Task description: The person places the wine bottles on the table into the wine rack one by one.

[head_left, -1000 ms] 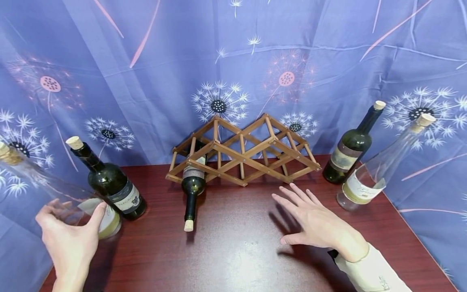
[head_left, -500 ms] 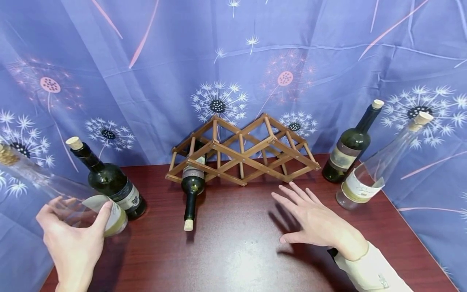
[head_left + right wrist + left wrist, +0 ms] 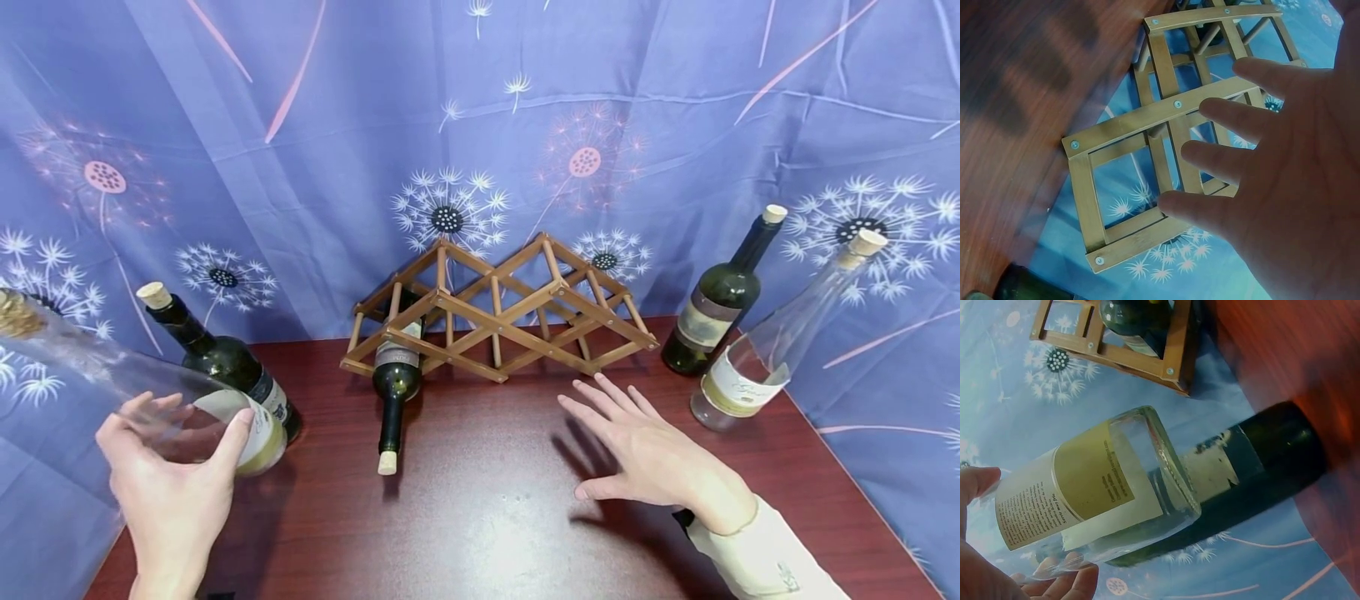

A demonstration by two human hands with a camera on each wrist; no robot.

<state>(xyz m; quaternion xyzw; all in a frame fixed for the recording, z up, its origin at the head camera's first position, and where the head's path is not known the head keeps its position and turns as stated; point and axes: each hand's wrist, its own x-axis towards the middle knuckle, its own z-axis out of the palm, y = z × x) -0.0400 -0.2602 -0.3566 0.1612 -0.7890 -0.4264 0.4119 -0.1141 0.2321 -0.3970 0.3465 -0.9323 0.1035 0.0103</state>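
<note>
My left hand [image 3: 168, 492] grips a clear glass wine bottle [image 3: 264, 437] around its body; the bottle tilts with its corked neck to the left. In the left wrist view its white and gold-green label [image 3: 1088, 478] faces the camera, and its base is off the table. Behind it stands a corked dark green bottle [image 3: 228, 362], partly hidden. My right hand [image 3: 648, 458] hovers over the table with fingers spread, holding nothing. Nearest to it is a folding wooden wine rack [image 3: 501, 323]. One dark wine bottle [image 3: 397, 379] lies in the rack's left end, its corked neck pointing forward.
On the right of the table [image 3: 480, 517] stand a dark green corked bottle [image 3: 708, 317] and a clear corked bottle [image 3: 742, 387]. A blue dandelion-print curtain [image 3: 337, 167] hangs right behind the rack and along both sides.
My left hand has lifted the clear bottle off the table and moved it to the right, so it now overlaps the dark bottle behind. The right hand has stayed in place.
</note>
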